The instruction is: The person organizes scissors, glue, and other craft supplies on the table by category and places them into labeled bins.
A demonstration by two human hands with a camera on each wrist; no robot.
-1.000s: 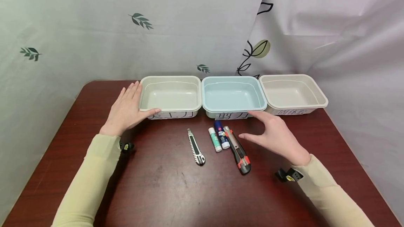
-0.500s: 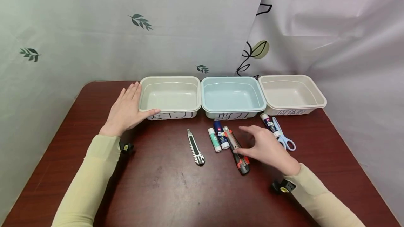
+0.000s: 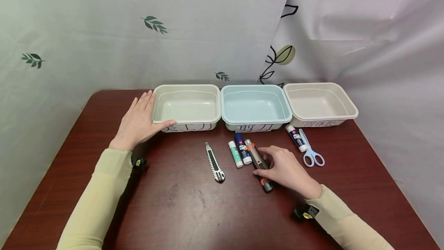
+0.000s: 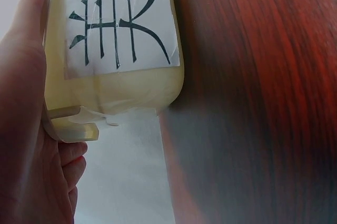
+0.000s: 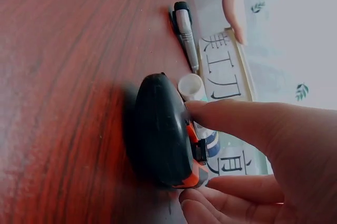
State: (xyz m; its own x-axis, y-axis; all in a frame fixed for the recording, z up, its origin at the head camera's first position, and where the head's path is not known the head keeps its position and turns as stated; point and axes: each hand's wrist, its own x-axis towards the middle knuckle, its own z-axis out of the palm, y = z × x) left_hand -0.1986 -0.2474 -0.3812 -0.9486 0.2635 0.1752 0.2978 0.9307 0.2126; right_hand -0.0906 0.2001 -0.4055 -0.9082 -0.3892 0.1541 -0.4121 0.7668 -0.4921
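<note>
With fingers extended, my left hand [image 3: 137, 120] rests against the left edge of the left cream bin [image 3: 187, 121], thumb along its front rim. My right hand [image 3: 286, 167] pinches a black-and-red utility knife [image 3: 258, 162], thumb on one side and fingers on the other. That knife [image 5: 163, 129] lies low over the table in the right wrist view. To its left in the head view are a navy glue stick [image 3: 243, 149] and a green-and-white glue stick [image 3: 236, 154]. Farther left lies a silver-and-black utility knife [image 3: 215, 163].
A blue bin [image 3: 256, 121] stands in the middle of the row, a beige bin [image 3: 320, 118] at the right; all bear handwritten labels. Another glue stick [image 3: 296, 138] and light-blue scissors [image 3: 312, 153] lie right of my right hand. A patterned curtain [image 3: 208, 30] hangs behind the table.
My right hand has moved left and toward me, closing its thumb and fingers around the black-and-red utility knife. The scissors and a glue stick came out from behind it. My left hand stays put.
</note>
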